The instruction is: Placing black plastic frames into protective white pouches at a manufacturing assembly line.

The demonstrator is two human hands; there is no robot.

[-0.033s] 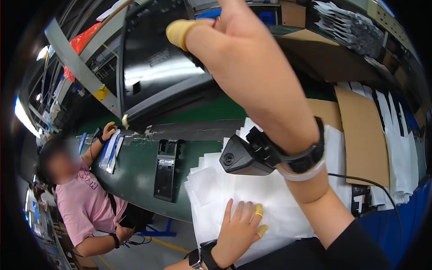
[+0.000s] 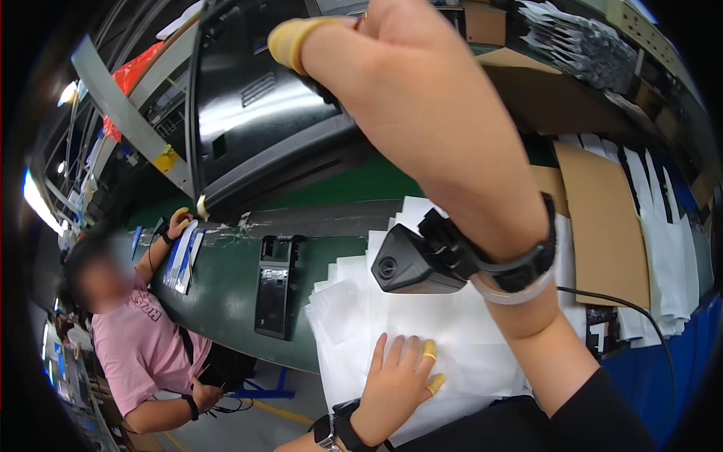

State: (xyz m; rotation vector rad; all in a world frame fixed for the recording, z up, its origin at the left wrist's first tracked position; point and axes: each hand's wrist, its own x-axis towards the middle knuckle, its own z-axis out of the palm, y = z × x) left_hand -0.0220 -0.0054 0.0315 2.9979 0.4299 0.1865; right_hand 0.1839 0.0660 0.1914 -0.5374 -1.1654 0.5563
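My right hand (image 2: 376, 45) is raised at the top, its thumb in a yellow finger cot and curled over the right side of a large glossy black panel (image 2: 248, 120). The other fingers run out at the top edge. The panel is tilted and has a slotted patch and a thick lower rim. A black wrist strap carries a small black camera (image 2: 414, 260), which hangs over the white sheets. My left hand (image 2: 399, 388) lies flat on a stack of white sheets (image 2: 452, 331), fingers spread, two of them in yellow cots.
A black plastic frame (image 2: 275, 294) lies on the green table (image 2: 226, 301). At the left, a person in a pink shirt (image 2: 135, 331) reaches toward blue and white strips (image 2: 184, 260). Brown cardboard (image 2: 602, 226) lies on the right; wrapped grey-white packs (image 2: 572, 49) are piled behind. A black cable (image 2: 617, 301) trails from my right wrist.
My right hand has moved slightly up and to the left, and the black panel has shifted a little with it. My left hand stays flat on the sheets.
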